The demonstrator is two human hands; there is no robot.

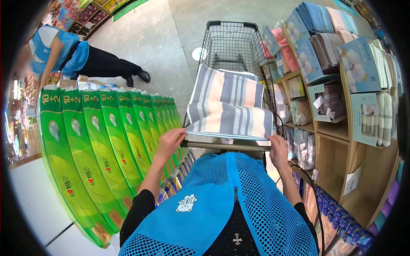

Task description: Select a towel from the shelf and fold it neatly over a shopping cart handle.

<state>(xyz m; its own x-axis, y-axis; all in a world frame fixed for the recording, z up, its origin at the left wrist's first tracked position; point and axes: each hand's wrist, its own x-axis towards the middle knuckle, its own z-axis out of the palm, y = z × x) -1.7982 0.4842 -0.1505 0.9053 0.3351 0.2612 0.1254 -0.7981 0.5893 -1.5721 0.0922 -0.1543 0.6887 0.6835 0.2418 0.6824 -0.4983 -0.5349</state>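
Observation:
A striped towel (229, 105) in grey, peach and white is spread out in front of me, over the near end of a wire shopping cart (232, 35). My left hand (171, 142) pinches its near left corner between thumb and fingers. The near right corner is held by my right hand (278, 149). Between the two hands the towel's hem runs almost straight, just beyond the cart's handlebar (224, 146). Creases cross the middle of the cloth. Another piece of pale striped cloth (240, 73) shows behind its far edge.
Green tissue packs (105, 153) stand in a long row on my left. Wooden shelves (333, 153) with folded towels (315, 17) and boxed towels rise close on my right. A person (93, 59) in a blue vest leans by the far end of the packs. Grey tiled floor (153, 35) lies beyond.

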